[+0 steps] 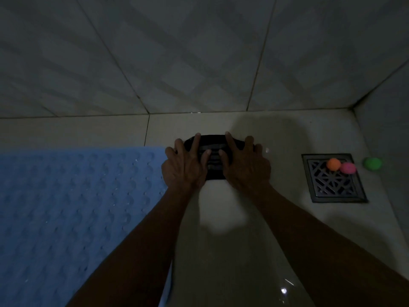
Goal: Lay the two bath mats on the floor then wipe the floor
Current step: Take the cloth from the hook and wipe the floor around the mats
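1. Head view: both hands pressed flat on a dark folded cloth [213,158] lying on the pale floor [221,240], close to the far wall [199,63]. Left hand [183,165] and right hand [245,167] spread with fingers straight, side by side, gripping nothing.
2. Blue bath mat [66,207] laid flat on the left, its right edge just beside the left hand. Only one mat in sight; second one out of frame or not distinguishable.
3. Dark square drain grate [332,180] to the right, with an orange ball [333,164] and a pink ball [348,167] resting on it, a green ball [373,163] just beyond.
4. Judged step: wiping. Best done with even pressure through both palms, long overlapping strokes, steering clear of the mat edge and the balls.
5. Dim light; cloth texture and any wetness on the floor hard to make out. Near part of the mat cut off by the frame.
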`<action>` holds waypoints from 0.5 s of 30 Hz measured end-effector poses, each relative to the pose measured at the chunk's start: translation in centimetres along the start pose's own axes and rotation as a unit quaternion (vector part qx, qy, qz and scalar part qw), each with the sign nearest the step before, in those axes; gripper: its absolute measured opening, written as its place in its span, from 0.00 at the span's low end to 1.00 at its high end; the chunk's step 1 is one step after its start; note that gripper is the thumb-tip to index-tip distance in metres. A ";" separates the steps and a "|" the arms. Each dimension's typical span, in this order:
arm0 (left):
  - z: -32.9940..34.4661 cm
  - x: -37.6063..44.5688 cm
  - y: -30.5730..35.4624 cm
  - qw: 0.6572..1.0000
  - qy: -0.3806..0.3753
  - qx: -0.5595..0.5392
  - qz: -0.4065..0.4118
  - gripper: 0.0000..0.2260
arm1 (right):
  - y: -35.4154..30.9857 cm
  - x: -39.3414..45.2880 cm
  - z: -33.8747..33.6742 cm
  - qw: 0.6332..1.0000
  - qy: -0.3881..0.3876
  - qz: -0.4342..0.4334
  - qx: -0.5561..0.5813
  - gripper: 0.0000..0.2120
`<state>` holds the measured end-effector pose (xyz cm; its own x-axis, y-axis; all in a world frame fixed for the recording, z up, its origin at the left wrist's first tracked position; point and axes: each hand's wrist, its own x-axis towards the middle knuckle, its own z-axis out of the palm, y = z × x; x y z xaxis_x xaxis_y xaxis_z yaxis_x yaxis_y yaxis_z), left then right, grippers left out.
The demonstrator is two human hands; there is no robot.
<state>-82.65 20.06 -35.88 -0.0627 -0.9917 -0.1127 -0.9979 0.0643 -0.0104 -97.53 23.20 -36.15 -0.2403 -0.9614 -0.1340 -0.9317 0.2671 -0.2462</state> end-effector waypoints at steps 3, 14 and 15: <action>0.3 -1.4 -0.3 1.000 -0.004 0.007 0.004 0.30 | -0.2 -1.6 0.0 1.000 -0.001 0.009 0.003 0.27; 0.8 -8.7 -2.3 0.999 -0.042 -0.031 0.006 0.30 | -0.8 -9.6 0.5 0.999 -0.029 0.026 -0.007 0.28; 0.7 -9.4 -2.5 0.998 -0.050 -0.026 0.009 0.30 | -0.9 -10.5 0.5 0.999 -0.033 0.031 -0.012 0.28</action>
<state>-79.59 29.28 -35.45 -0.0813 -0.9739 -0.2118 -0.9963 0.0738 0.0429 -94.03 33.12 -35.00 -0.2810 -0.9362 -0.2109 -0.9215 0.3246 -0.2131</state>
